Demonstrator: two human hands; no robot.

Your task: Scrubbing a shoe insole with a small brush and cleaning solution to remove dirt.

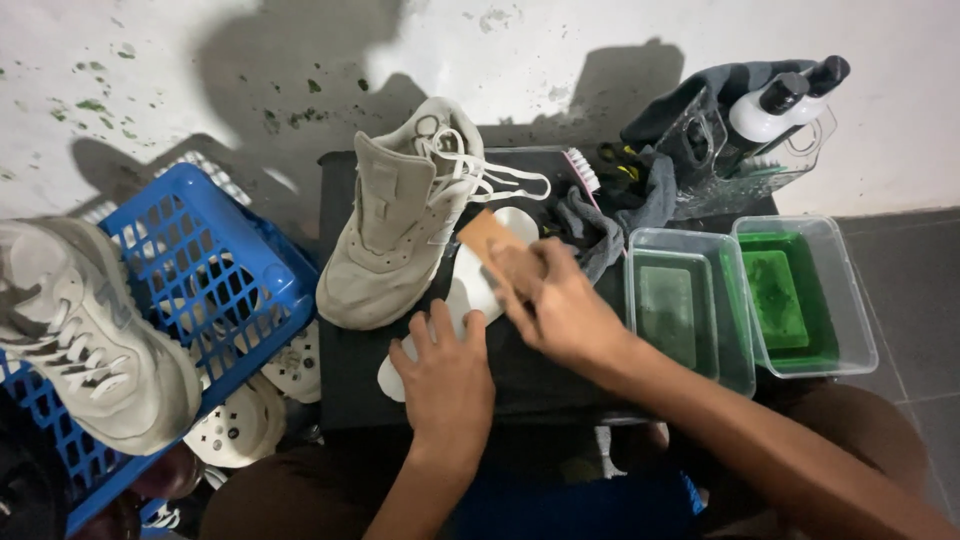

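Head view: I'm sitting at a black surface (350, 385) against a pale, stained wall. Biggest thing is the blue basket (215, 285) on my left, with a grey sneaker (85, 335) lying over its near edge and white perforated clogs (240, 425) beneath and beside it. On the surface a beige high-top shoe (400, 215) lies on its side, laces loose, toe toward me. To the right, two clear tubs side by side, touching: the nearer tub (690, 305) holds darker green water, the outer tub (805, 295) brighter green liquid. Behind them a clear organiser (745, 165) holds two white bottles with black caps (785, 105) and a dark cloth. A grey rag (600, 225) lies bunched between shoe and tubs, a small brush with a pink handle (582, 170) beside it. A white insole (470, 290) lies flat just beside the shoe. My left hand (448, 375) presses on its near end, fingers spread flat. My right hand (555, 300) has fingers closed round a wooden brush (485, 235), which rests on the insole.
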